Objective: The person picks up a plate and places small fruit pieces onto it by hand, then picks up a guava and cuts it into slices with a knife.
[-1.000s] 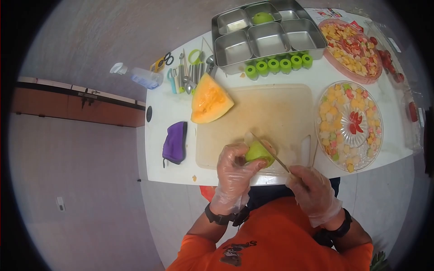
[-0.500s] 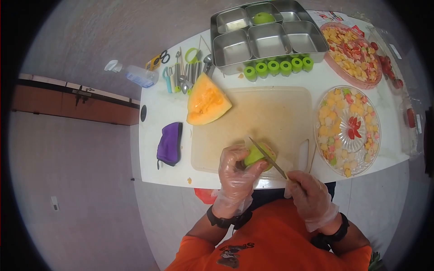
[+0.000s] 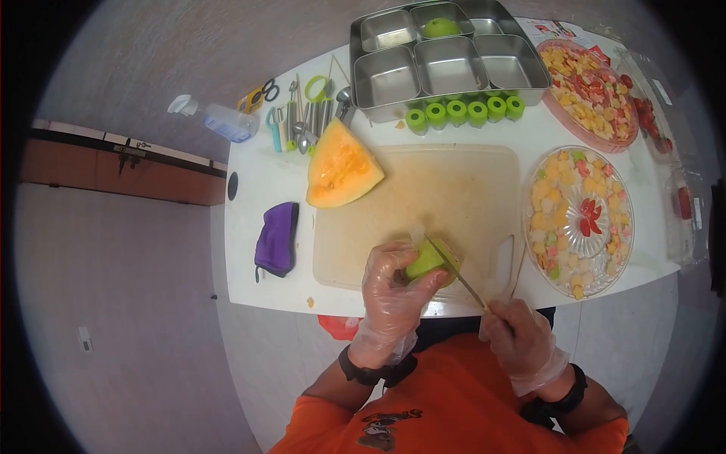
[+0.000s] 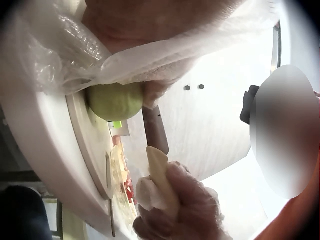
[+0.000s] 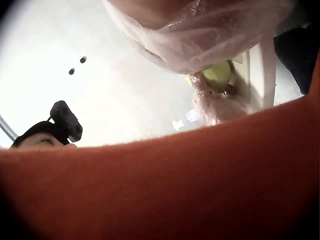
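Note:
In the head view my gloved left hand (image 3: 393, 291) grips a round, apple-like green fruit (image 3: 423, 261) over the near edge of the cutting board (image 3: 454, 181). My right hand (image 3: 522, 337), also gloved, holds a knife (image 3: 470, 289) by its pale handle, and the blade lies slantwise across the fruit's right side. The left wrist view shows the fruit (image 4: 116, 101) below the glove, with the knife's handle (image 4: 159, 170) in the right fist. Part of the fruit (image 5: 218, 75) shows past the glove in the right wrist view.
A melon wedge (image 3: 344, 166) sits on the board's left corner, near carving tools (image 3: 310, 121) and a purple pouch (image 3: 277, 238). Behind stand a steel compartment tray (image 3: 370, 113) and several green-topped cutters (image 3: 456, 112). Rightward are a glass platter (image 3: 582, 261) and a pink fruit bowl (image 3: 563, 125).
The knife blade has shifted slightly over the fruit and changed its tilt, with the right hand moving a little. The left hand keeps its hold. The whole head view has shifted slightly.

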A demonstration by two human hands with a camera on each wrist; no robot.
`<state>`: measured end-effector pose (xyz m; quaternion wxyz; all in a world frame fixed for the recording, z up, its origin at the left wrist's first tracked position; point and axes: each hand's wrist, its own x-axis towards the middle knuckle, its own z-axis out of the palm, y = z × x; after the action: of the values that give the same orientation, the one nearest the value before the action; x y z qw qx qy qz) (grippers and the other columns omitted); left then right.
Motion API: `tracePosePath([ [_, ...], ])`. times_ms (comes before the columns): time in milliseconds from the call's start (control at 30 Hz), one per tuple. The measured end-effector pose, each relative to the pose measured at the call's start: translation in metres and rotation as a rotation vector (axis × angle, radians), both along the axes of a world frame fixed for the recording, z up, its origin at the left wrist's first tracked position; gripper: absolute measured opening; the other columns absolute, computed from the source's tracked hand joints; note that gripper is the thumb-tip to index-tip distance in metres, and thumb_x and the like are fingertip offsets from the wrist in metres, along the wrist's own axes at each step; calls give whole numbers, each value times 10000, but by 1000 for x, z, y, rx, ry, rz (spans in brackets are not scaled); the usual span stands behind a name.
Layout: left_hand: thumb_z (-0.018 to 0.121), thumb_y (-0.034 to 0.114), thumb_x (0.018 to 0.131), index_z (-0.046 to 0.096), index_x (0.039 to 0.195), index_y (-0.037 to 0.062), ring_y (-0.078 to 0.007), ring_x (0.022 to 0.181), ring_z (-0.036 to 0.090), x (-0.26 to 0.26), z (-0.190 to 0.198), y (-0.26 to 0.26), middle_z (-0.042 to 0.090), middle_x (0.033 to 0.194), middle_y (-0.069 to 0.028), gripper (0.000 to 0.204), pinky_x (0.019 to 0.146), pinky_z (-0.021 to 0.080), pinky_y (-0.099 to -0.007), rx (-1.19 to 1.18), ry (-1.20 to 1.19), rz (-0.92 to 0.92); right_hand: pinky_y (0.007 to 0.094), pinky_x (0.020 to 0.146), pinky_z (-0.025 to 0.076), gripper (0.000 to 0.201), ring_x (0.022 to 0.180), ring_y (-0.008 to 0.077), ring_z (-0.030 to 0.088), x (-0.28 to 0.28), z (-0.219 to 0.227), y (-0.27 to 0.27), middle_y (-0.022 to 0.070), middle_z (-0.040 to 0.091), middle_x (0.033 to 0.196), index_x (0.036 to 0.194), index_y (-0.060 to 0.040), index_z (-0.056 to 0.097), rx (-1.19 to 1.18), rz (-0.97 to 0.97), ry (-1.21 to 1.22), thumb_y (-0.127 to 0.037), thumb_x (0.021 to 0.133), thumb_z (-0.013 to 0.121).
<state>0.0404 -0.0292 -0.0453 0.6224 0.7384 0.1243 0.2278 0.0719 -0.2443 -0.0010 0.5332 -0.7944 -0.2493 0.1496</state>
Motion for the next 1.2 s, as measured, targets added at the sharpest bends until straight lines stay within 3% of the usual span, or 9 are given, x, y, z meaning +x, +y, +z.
tracePosePath([
  [400,837,-65,720,598,1052,29,-207,1113,558,-2,-2,2,517,1206,-131,420,977,474,-334,63,-7,-4,360,539,498,92,587,269,634,11,-6,19,135,619,751,983,-38,590,61,-51,-26,-43,902,631],
  [600,846,-55,713,612,1028,29,-211,1119,555,5,0,-1,528,1203,-138,402,963,479,-334,25,5,4,349,517,490,80,549,257,628,2,-4,4,106,603,664,967,-36,594,-6,-69,-19,-44,900,636],
  [700,850,-52,709,613,1028,37,-211,1111,558,4,-3,0,535,1193,-135,406,953,484,-333,154,-16,-1,343,510,489,81,537,241,630,0,-8,6,95,590,628,974,-33,599,47,-91,28,-52,904,636],
  [900,854,-42,709,615,1022,37,-210,1101,560,4,-5,-3,539,1184,-137,402,940,486,-329,-24,-21,21,349,529,496,60,568,236,645,12,-14,28,113,606,672,967,-43,603,50,-128,63,-62,915,627],
  [967,853,-46,706,611,1028,33,-212,1104,558,4,-4,-3,538,1182,-137,411,941,486,-327,97,-46,12,359,543,504,52,589,262,655,14,-11,30,127,613,694,965,-54,601,31,-117,90,-73,921,623],
  [1200,850,-51,706,609,1042,35,-207,1098,557,4,-5,-2,533,1198,-138,423,934,489,-323,167,-44,-5,383,543,500,51,589,296,651,-1,-6,12,132,611,698,953,-64,591,-8,-126,127,-89,923,624],
])
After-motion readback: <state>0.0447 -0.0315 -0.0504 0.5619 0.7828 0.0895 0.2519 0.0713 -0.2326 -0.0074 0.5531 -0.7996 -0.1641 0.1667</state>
